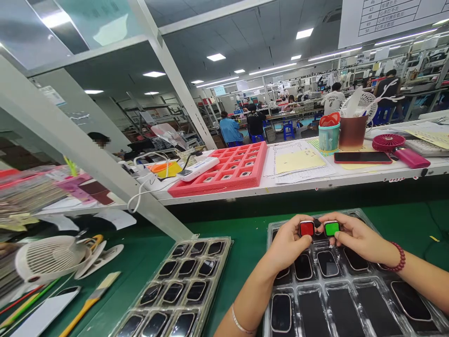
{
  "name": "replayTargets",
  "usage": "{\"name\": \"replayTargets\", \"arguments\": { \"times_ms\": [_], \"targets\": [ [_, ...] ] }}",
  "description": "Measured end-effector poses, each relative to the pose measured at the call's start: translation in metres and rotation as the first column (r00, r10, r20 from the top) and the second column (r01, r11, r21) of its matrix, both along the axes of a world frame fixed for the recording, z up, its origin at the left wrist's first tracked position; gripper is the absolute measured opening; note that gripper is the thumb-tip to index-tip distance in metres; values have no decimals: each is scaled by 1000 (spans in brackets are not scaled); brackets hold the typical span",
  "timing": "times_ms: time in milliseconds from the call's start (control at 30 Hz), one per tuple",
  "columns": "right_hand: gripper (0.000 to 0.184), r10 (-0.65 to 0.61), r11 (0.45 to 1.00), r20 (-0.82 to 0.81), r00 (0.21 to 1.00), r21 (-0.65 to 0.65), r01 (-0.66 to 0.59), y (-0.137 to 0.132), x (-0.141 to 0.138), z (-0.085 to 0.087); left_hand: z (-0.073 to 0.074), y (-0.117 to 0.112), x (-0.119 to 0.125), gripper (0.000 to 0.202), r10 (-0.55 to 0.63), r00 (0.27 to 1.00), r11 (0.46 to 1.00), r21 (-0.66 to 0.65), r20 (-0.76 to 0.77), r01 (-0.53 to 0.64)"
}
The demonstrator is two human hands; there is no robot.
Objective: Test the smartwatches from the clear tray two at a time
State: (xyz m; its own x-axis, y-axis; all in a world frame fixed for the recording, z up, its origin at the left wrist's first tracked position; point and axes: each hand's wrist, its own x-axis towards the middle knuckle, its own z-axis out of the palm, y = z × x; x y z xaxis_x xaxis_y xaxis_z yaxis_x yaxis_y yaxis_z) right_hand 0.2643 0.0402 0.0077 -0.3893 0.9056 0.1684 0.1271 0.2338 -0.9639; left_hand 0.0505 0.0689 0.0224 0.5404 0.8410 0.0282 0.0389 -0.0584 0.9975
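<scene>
Our left hand point(286, 244) pinches a red-screened watch point(307, 228), and our right hand point(359, 238) pinches a green-screened watch point(331, 228). The left fingers point(296, 223) and right fingers point(345, 220) are closed narrowly on the watch edges. The two watches are held side by side, nearly touching, over the far end of a transparent plastic tray point(380, 276) of dark-screened watches on the right. It rests on a green bench mat point(245, 248). A second transparent tray point(210, 238) of watches lies to its left. Our right wrist wears a beaded bracelet point(398, 257), our left a thin bangle point(242, 325). On the far bench are a pink foam tray point(259, 159), papers point(300, 161) and a phone point(363, 157). Nearer on the left stands a white fan point(49, 257).
</scene>
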Motion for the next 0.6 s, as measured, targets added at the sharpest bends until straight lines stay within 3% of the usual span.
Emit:
{"name": "replayTargets", "arguments": {
  "times_ms": [200, 400, 600],
  "targets": [
    [35, -5, 1000, -7, 1000, -7, 5, 0, 0, -1, -1, 1, -1, 40, -4, 1000, 1000, 8, 0, 4],
    [46, 32, 999, -63, 998, -6, -32, -1, 0, 1, 0, 1, 0, 39, -5, 1000, 1000, 30, -11, 5],
    [39, 1, 1000, -48, 999, -28, -3, 0, 0, 0, -1, 1, -1, 38, -2, 1000, 999, 35, -19, 3]
  ]
}}
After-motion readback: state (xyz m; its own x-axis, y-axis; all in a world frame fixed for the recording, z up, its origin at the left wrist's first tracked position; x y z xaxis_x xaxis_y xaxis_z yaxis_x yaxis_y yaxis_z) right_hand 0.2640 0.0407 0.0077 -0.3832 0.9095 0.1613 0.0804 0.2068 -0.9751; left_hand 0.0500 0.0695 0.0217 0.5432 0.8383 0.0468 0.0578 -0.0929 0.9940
